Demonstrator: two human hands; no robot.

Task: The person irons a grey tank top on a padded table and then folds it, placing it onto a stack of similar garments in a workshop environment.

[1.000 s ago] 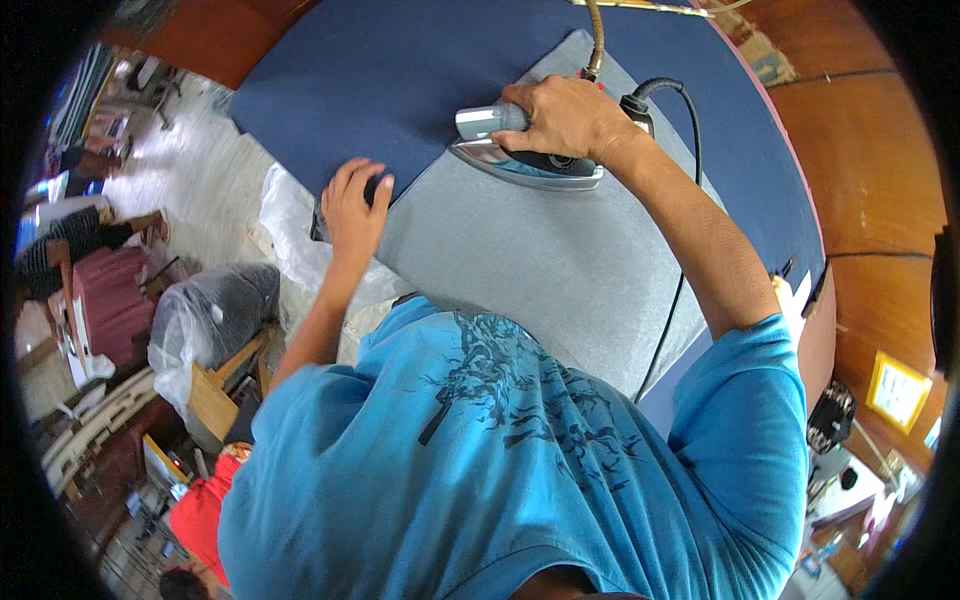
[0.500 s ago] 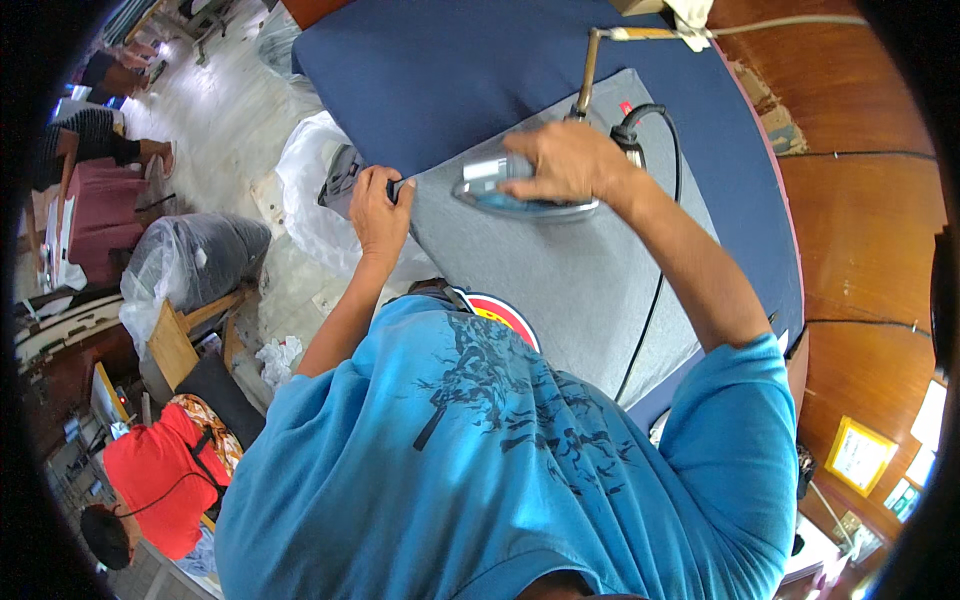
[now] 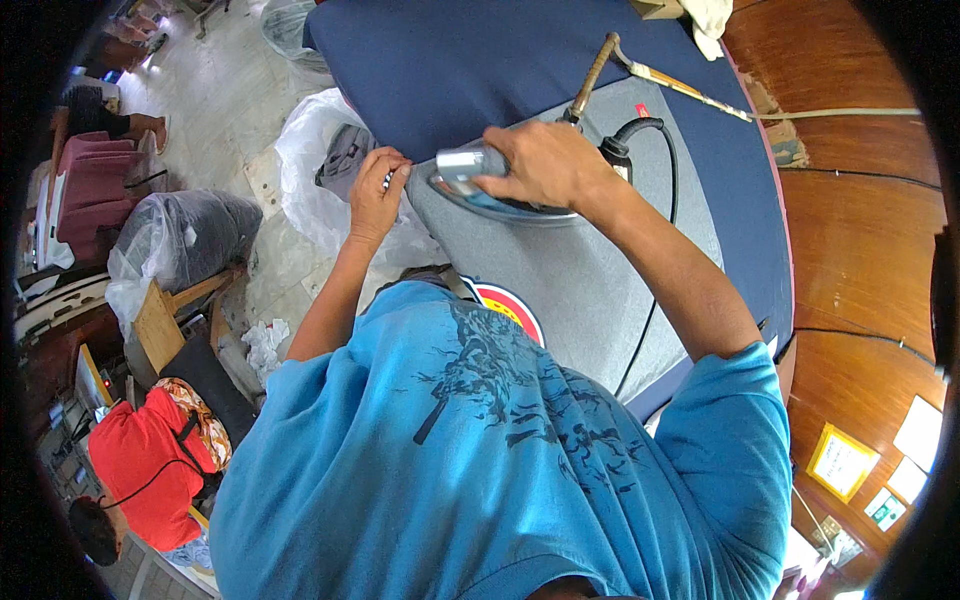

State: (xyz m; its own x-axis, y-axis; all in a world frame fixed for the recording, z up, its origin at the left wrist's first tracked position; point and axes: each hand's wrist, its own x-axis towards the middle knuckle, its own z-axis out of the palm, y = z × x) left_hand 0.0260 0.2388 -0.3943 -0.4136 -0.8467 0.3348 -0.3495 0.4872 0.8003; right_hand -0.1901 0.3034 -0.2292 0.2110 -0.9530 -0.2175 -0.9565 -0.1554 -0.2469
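My right hand (image 3: 545,162) grips the handle of a silver clothes iron (image 3: 470,180) that rests flat on a grey garment (image 3: 590,270). The garment lies spread over a dark blue padded ironing table (image 3: 480,60). At the garment's left edge, just left of the iron's tip, my left hand (image 3: 375,190) pinches the grey cloth. A black cord (image 3: 655,210) runs from the back of the iron across the cloth toward me. A round red, white and blue print (image 3: 505,300) shows on the garment near my chest.
A wooden-handled tool (image 3: 592,75) lies on the table beyond the iron. Clear plastic bags with clothes (image 3: 320,170) sit on the floor at the left, beside a grey bagged bundle (image 3: 175,235) and a wooden crate (image 3: 160,320). Brown wooden wall panels (image 3: 850,220) stand at the right.
The view has swung left and down. My right hand has slid the iron leftward toward the garment's edge, and my left hand has moved in to pinch the cloth by the iron's tip.
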